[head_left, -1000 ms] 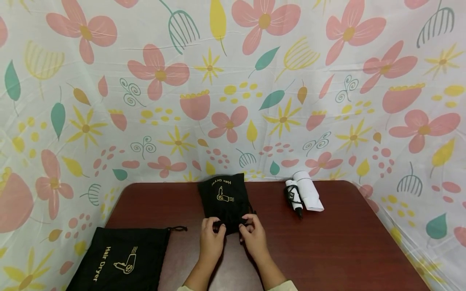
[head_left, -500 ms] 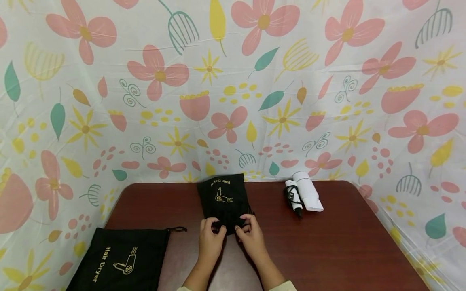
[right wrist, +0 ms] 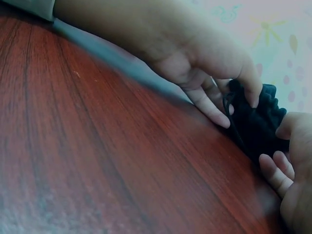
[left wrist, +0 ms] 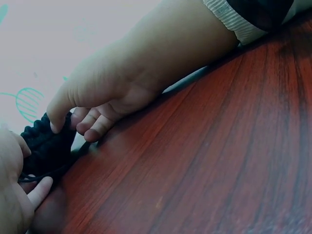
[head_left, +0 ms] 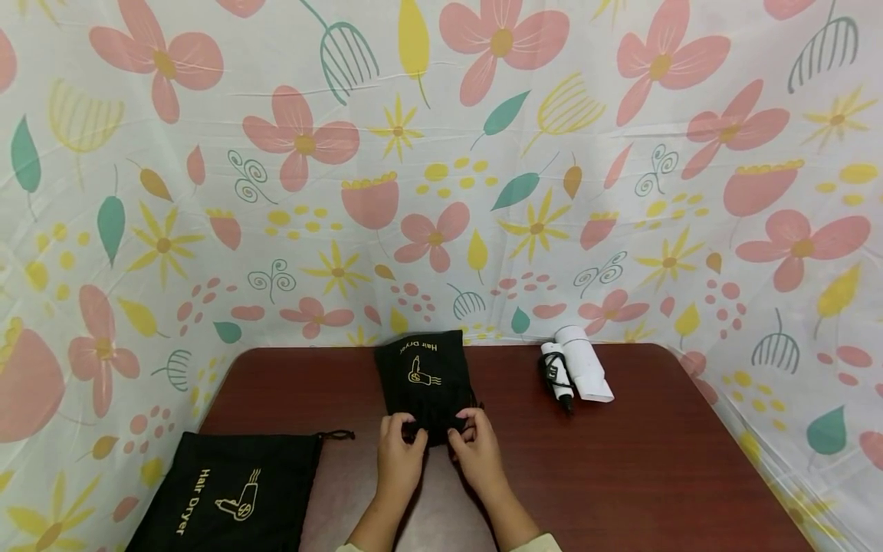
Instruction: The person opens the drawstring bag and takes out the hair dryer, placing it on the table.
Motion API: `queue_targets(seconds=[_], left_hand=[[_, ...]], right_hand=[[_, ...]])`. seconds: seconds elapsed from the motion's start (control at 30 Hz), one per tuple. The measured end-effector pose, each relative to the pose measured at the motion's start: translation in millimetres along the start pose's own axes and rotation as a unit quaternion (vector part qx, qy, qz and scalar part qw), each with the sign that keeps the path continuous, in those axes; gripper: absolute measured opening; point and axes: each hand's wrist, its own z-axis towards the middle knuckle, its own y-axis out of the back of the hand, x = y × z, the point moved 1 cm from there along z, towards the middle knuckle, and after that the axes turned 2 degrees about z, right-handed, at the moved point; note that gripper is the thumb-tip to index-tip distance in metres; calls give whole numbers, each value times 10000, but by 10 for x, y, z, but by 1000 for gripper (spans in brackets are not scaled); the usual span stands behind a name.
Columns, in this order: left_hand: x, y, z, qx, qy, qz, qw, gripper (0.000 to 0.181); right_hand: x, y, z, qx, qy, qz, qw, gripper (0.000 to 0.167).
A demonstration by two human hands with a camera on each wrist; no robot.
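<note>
flat bag (head_left: 228, 491): cut by head view's bottom edge | sleeves (head_left: 540, 544): likewise | held bag (head_left: 426, 391): inside hidden

A screened-off spot, room type unclear
I see floral fabric (head_left: 441, 176) hung behind and on both sides of a reddish wood-grain table (head_left: 641, 468).

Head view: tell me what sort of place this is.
Probably a small indoor work or filming nook: a white flower-printed sheet hangs behind and beside a reddish-brown wood-grain table, with a black cloth drawstring bag toward its far edge.
</note>
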Motion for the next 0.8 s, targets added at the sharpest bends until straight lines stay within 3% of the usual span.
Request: queue_targets(seconds=[0.1, 0.27, 0.43, 0.8], left_hand=[[8, 3, 3, 30, 62, -90, 9999, 19], [21, 1, 6, -21, 35, -238, 9997, 19], [11, 5, -2, -14, 85, -436, 9990, 19], [22, 5, 0, 1, 309, -825, 9961, 21]], right_hand=[[57, 20, -15, -38, 37, 108, 9999, 28], [-210, -13, 52, -259, 71, 179, 9995, 29], [-279, -21, 69, -368, 2, 177, 9992, 30], [84, 58, -13, -374, -113, 562, 9977, 26]])
